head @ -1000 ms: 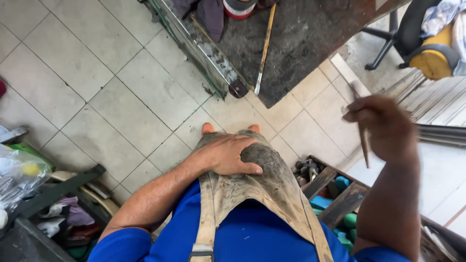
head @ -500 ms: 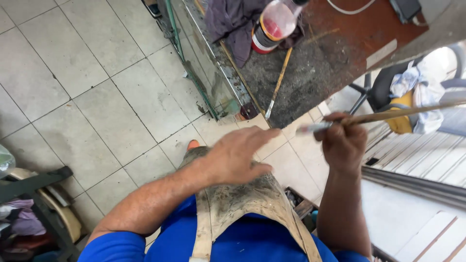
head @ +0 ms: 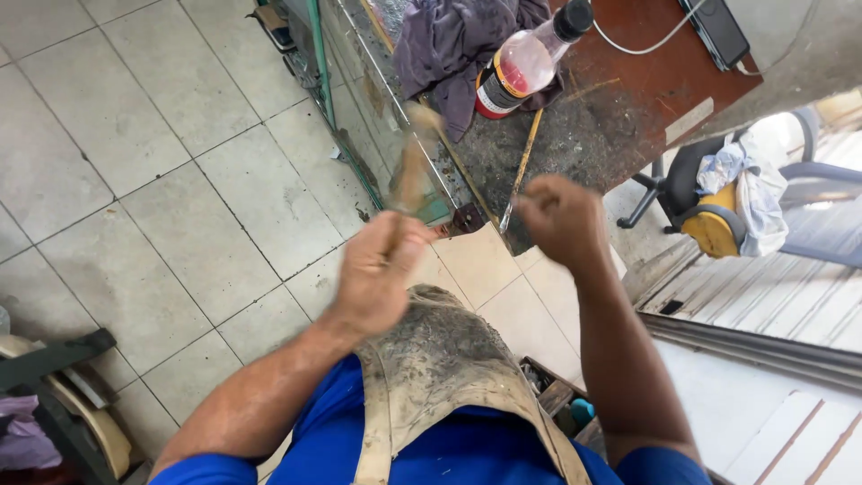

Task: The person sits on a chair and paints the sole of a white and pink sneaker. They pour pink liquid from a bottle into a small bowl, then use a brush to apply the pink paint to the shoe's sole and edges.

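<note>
The left hand (head: pixel 382 269) has its fingers wrapped around a thin brush (head: pixel 409 171), blurred, just in front of the dirty surface (head: pixel 575 135). It looks light and stiff; hold the handle. The right hand (head: pixel 557 220) is curled shut, empty as far as I can tell, near the surface's edge.

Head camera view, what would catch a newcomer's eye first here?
First, the two bare hands raised mid-frame: the left hand grips a blurred wooden stick, the right hand is closed beside it. Below them hangs a dirty apron over a blue shirt. Above, on the stained workbench, a plastic bottle of red liquid lies by a purple rag.
</note>
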